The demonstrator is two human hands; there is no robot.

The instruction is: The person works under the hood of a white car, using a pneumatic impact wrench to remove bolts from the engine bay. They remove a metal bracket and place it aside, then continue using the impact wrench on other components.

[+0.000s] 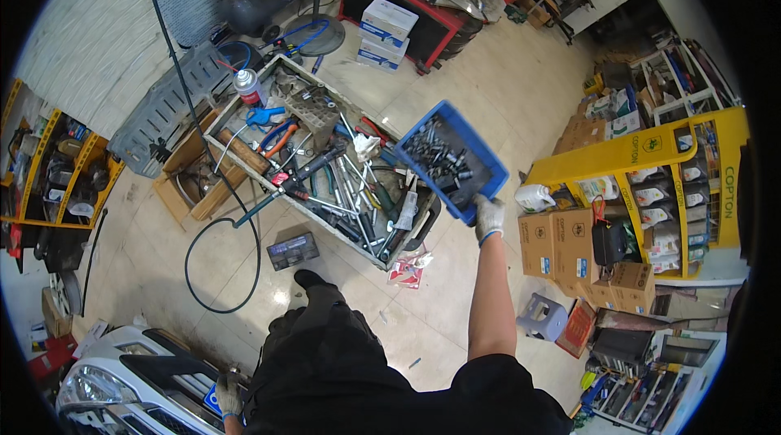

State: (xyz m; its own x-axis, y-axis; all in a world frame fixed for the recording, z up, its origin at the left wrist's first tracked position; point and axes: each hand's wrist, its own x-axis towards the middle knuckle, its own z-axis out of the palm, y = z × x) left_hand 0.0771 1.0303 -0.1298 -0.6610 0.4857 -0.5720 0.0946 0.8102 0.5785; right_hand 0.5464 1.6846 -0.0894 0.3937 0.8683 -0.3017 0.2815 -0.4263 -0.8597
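My right hand (pixel 489 216), in a light work glove, grips the near end of a blue plastic bin (pixel 485 182) holding many dark metal sockets or fittings (pixel 435 154). The bin is raised at the right of a metal tool cart tray (pixel 230 154) crowded with pliers (pixel 281 137), wrenches, a wooden-handled tool (pixel 244 150) and a spray can (pixel 247 87). Low at the left, my gloved left hand (pixel 229 396) is beside a white car's front end (pixel 146 386), fingers curled on something small that I cannot make out.
Yellow shelving (pixel 618 148) with cartons (pixel 572 244) lines the right, a grey stool (pixel 542 318) below. A black hose (pixel 221 309) loops on the floor near a dark case (pixel 293 251). A red cabinet (pixel 382 4), white boxes (pixel 384 32) and more yellow shelves (pixel 57 167) stand around.
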